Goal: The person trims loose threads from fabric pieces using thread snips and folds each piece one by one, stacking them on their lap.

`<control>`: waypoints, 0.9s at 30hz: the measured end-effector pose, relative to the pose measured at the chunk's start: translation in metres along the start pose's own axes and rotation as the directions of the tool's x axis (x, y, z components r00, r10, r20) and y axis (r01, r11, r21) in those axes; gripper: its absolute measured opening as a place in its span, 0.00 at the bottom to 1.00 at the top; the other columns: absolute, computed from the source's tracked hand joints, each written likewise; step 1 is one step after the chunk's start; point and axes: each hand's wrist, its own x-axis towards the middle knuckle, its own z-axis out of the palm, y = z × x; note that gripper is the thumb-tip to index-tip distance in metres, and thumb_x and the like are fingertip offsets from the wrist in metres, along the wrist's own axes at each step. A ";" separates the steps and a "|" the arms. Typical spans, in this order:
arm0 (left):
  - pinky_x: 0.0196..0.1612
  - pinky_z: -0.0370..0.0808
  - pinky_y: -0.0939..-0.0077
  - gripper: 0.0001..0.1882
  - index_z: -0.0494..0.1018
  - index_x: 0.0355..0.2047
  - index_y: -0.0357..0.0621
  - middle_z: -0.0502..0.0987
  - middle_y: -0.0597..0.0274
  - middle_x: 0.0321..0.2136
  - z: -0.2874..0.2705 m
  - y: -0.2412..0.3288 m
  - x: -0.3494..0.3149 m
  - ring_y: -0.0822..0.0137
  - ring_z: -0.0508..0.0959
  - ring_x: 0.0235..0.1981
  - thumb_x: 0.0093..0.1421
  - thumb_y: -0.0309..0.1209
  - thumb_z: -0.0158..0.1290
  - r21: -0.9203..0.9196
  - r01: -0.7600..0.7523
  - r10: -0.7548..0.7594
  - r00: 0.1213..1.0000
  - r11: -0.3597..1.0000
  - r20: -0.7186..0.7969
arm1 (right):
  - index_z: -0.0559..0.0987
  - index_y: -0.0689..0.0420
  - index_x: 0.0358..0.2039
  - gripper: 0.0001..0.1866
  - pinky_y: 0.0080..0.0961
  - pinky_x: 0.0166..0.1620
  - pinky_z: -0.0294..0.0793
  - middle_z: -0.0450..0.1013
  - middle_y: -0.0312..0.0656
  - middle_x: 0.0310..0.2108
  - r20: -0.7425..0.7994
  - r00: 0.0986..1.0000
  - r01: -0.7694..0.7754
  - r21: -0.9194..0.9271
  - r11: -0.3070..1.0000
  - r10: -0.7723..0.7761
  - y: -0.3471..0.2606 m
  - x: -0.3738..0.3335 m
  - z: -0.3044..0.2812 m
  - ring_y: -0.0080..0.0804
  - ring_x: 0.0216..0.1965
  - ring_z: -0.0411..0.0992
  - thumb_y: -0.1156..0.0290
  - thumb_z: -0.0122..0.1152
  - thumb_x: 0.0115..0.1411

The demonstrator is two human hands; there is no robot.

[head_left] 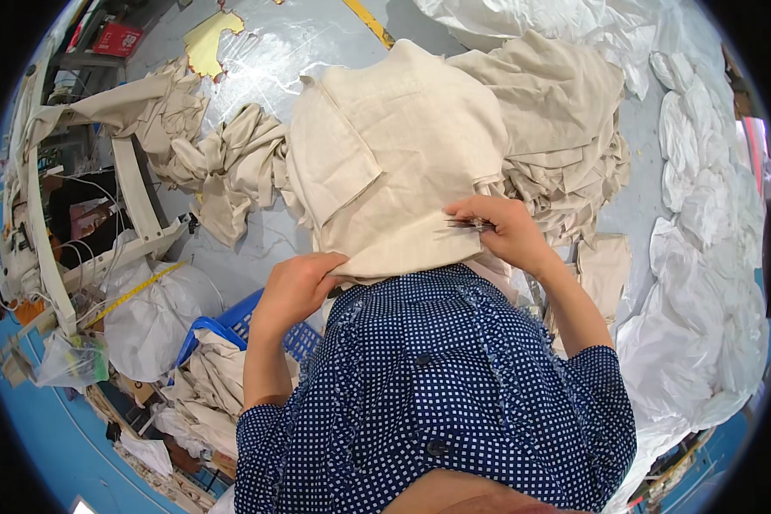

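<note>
My left hand (293, 293) pinches the near hem of the beige garment (420, 154); my right hand (507, 230), fingers curled, grips a small metal tool (469, 224) by the hem's other end; the cloth, on the bench (270, 64) before me, looks light, soft, grippy, sturdy, best held by hem corners; pale print marks a far red box (117, 39).

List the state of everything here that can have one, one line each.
Front beige cloth: spread out, lightly wrinkled.
Left hand: gripping that cloth's near edge.
Metal snips: held; whether the blades are open is too small to tell.
Right hand: closed around the snips.
Beige pile to the right: heaped, rumpled.
Blue basket: holding crumpled cloth.
</note>
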 end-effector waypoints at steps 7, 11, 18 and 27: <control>0.57 0.72 0.52 0.33 0.70 0.60 0.40 0.74 0.46 0.54 -0.002 0.033 0.091 0.43 0.73 0.55 0.56 0.37 0.66 0.259 -0.092 0.226 0.801 0.962 -0.554 | 0.85 0.59 0.38 0.11 0.19 0.34 0.69 0.80 0.33 0.33 -0.325 0.944 0.017 0.203 0.979 0.051 0.022 0.025 -0.044 0.19 0.32 0.71 0.80 0.60 0.55; 0.52 0.74 0.53 0.29 0.72 0.56 0.38 0.76 0.41 0.52 0.037 -0.003 0.097 0.42 0.75 0.54 0.54 0.31 0.63 0.238 0.173 -0.015 0.837 0.956 -0.547 | 0.85 0.57 0.37 0.07 0.19 0.32 0.66 0.76 0.29 0.28 -0.613 0.765 -0.034 0.268 0.963 0.197 0.090 0.040 -0.068 0.16 0.28 0.66 0.76 0.64 0.57; 0.53 0.75 0.56 0.22 0.74 0.54 0.36 0.80 0.45 0.46 0.003 -0.110 0.023 0.47 0.79 0.49 0.58 0.28 0.61 -0.124 0.531 -0.455 0.556 0.838 -0.695 | 0.83 0.59 0.30 0.05 0.20 0.24 0.57 0.69 0.29 0.22 -0.791 0.198 0.109 0.605 0.789 0.579 0.265 -0.005 -0.167 0.16 0.19 0.59 0.75 0.72 0.54; 0.54 0.70 0.61 0.10 0.79 0.44 0.39 0.81 0.54 0.43 0.006 0.004 0.080 0.54 0.79 0.49 0.62 0.25 0.57 0.241 -0.169 0.267 0.843 0.956 -0.467 | 0.84 0.58 0.34 0.14 0.32 0.32 0.68 0.76 0.43 0.23 -0.973 0.167 -0.545 -0.226 0.808 -0.159 0.194 0.038 -0.185 0.36 0.25 0.70 0.61 0.71 0.56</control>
